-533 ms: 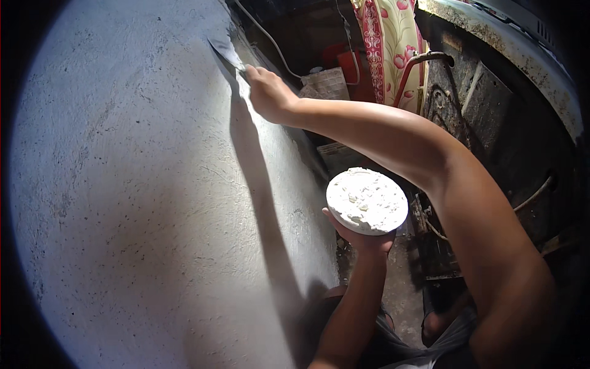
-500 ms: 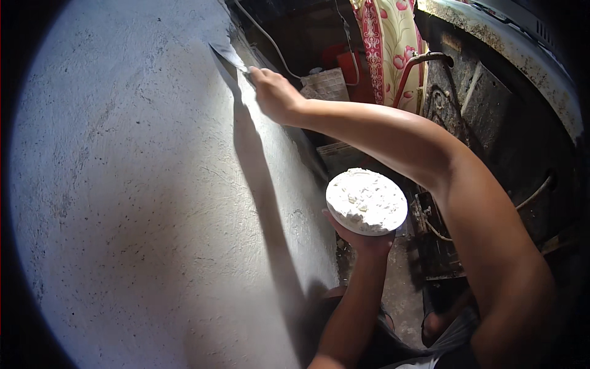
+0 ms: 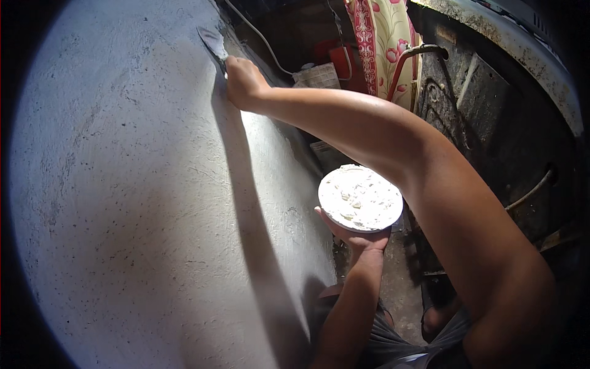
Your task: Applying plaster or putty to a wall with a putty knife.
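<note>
A: Where is the white dish [image 3: 355,228] sitting?
B: The left hand [image 3: 362,238] is holding it from below, palm upward, with the thumb lying near its left side; most fingers are staying hidden under the base. White paste [image 3: 359,192] is covering its top.

A: What is the right hand [image 3: 246,83] holding?
B: It is gripping a scraper [image 3: 212,43], fingers curled closed around the handle. The scraper is extending beyond and left of the dish, its blade lying at or very near the pale wall [image 3: 123,184]; exact contact is not discernible.

A: What is obstructing the area?
B: The right arm [image 3: 424,147] is crossing beyond the dish and overlapping its upper right rim. A long shadow [image 3: 238,184] is falling on the wall, left of the dish.

A: Which items are surrounding the dish?
B: Beyond it, a white cable [image 3: 263,40] is curving downward, a floral cloth [image 3: 390,40] is hanging, and a red object [image 3: 344,60] is showing. Beyond and right, a bent metal bar [image 3: 401,69] is projecting near a dark panel [image 3: 491,111].
</note>
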`<state>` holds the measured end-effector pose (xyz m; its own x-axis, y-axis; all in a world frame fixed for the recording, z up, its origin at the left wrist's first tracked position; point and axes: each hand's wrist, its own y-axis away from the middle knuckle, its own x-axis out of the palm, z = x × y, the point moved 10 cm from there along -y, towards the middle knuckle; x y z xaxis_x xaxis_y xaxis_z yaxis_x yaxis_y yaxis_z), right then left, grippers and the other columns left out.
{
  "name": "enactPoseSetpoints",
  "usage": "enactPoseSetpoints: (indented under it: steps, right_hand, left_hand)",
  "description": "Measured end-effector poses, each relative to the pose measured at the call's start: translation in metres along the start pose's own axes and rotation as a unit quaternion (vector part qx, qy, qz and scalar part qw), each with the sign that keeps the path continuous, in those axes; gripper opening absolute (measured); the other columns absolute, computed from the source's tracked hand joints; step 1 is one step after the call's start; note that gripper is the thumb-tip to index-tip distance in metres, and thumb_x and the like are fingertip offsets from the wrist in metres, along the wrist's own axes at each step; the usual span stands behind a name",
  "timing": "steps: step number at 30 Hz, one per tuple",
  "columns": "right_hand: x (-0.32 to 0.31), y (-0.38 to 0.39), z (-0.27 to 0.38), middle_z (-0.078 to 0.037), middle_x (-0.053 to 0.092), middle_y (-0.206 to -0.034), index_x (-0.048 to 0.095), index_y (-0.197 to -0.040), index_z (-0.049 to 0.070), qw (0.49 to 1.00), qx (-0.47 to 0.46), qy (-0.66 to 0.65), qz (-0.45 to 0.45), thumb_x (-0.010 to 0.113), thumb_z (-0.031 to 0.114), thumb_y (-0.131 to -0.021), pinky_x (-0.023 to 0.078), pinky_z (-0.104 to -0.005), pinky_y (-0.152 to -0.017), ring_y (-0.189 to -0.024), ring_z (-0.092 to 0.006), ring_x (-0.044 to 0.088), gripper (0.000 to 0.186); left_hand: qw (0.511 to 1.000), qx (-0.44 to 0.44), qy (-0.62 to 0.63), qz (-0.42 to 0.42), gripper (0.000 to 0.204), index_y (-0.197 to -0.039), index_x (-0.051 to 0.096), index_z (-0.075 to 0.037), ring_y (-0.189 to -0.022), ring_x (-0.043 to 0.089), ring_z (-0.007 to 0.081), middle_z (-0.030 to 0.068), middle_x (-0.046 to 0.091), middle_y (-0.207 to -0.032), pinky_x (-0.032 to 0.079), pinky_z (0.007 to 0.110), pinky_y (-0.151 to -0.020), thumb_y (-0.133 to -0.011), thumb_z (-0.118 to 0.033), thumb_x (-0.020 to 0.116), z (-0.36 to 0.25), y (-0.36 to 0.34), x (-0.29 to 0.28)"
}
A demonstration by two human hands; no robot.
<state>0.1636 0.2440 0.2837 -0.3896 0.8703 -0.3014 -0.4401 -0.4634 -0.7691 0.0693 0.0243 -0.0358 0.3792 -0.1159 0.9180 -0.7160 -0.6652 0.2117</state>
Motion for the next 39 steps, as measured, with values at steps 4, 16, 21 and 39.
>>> enactPoseSetpoints:
  steps: [4, 16, 21, 39]
  right_hand:
    - [-0.024, 0.032, -0.035, -0.032, 0.067, -0.106, 0.059, -0.11, -0.007, 0.994, -0.079, 0.018, 0.068, 0.047, -0.003, -0.089, 0.054, -0.0514, -0.09, -0.105, -0.0477, 0.066, 0.024]
    - [-0.041, -0.015, -0.041, -0.029, 0.068, -0.1, 0.061, -0.106, -0.002, 0.999, -0.007, -0.024, -0.022, 0.057, 0.003, -0.091, 0.054, -0.0517, -0.085, -0.099, -0.0458, 0.067, 0.016]
    - [-0.022, 0.046, -0.012, -0.031, 0.066, -0.099, 0.059, -0.104, -0.006, 0.997, -0.062, -0.036, 0.0, 0.05, -0.005, -0.087, 0.052, -0.0541, -0.084, -0.098, -0.0482, 0.066, 0.019]
    - [-0.027, 0.01, -0.047, -0.028, 0.069, -0.103, 0.063, -0.098, -0.001, 0.995, -0.087, 0.037, 0.01, 0.049, 0.004, -0.089, 0.055, -0.0529, -0.084, -0.101, -0.0455, 0.067, 0.017]
  left_hand:
    - [0.999, -0.013, 0.033, 0.018, 0.103, -0.154, 0.04, -0.02, -0.143, 0.039, 0.0372, 0.0088, 0.041, -0.157, 0.038, 0.062, -0.112, -0.083, -0.094, 0.029, 0.0, 0.001, 0.014]
    - [0.999, -0.027, 0.005, 0.028, 0.103, -0.157, 0.037, -0.02, -0.142, 0.042, 0.0364, 0.0095, 0.04, -0.159, 0.038, 0.06, -0.113, -0.084, -0.093, 0.026, 0.013, -0.002, 0.008]
    - [0.998, -0.028, 0.054, 0.026, 0.101, -0.155, 0.039, -0.019, -0.14, 0.043, 0.0362, 0.0096, 0.042, -0.156, 0.035, 0.06, -0.114, -0.084, -0.091, 0.03, 0.002, 0.001, 0.018]
    - [0.999, -0.021, 0.033, 0.022, 0.104, -0.152, 0.044, -0.02, -0.141, 0.042, 0.036, 0.0084, 0.044, -0.154, 0.035, 0.059, -0.115, -0.081, -0.095, 0.031, 0.007, 0.002, 0.019]
